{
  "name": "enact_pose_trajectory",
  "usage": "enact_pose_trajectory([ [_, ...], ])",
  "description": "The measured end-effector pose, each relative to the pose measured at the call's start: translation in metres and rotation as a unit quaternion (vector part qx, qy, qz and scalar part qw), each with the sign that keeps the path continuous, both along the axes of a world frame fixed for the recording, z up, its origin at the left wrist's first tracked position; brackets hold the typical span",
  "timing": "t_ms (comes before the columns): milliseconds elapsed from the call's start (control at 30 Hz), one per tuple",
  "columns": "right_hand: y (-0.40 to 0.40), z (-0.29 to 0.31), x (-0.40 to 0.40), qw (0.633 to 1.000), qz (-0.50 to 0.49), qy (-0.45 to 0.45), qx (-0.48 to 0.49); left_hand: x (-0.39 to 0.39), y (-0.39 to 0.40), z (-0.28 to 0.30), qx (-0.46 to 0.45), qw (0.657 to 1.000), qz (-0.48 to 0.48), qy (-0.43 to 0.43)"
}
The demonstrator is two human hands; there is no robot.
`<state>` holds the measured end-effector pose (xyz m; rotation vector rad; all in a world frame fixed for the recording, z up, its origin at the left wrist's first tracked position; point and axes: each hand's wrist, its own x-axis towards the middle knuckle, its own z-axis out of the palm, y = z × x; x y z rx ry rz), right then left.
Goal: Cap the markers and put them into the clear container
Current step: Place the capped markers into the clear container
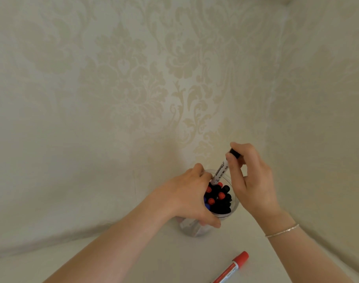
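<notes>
A clear round container (234, 205) stands on the white table, packed with several capped markers showing black, red and blue caps (219, 198). My left hand (192, 193) grips the container's left side and rim. A white marker with a black cap (221, 170) is pinched at its capped top end by my right hand (250, 176); its lower end dips into the container's mouth among the others. A capped red marker (231, 268) lies on the table near the bottom edge, apart from both hands.
The white table (133, 254) meets a cream wall with a floral pattern (154, 88) right behind the container. A thin bracelet (282, 230) sits on my right wrist.
</notes>
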<state>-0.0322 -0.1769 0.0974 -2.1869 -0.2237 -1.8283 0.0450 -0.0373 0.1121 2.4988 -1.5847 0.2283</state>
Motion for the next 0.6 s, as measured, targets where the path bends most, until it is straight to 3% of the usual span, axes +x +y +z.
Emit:
enact_pose_trajectory([
  [367,0.005,0.001,-0.003,0.99,-0.03,-0.044,-0.132,0.003,0.0,0.001,0.015,0.999,0.013,0.035],
  [600,-0.011,-0.029,0.009,0.996,-0.011,0.087,-0.008,-0.004,-0.003,-0.005,-0.012,0.999,-0.027,0.016],
])
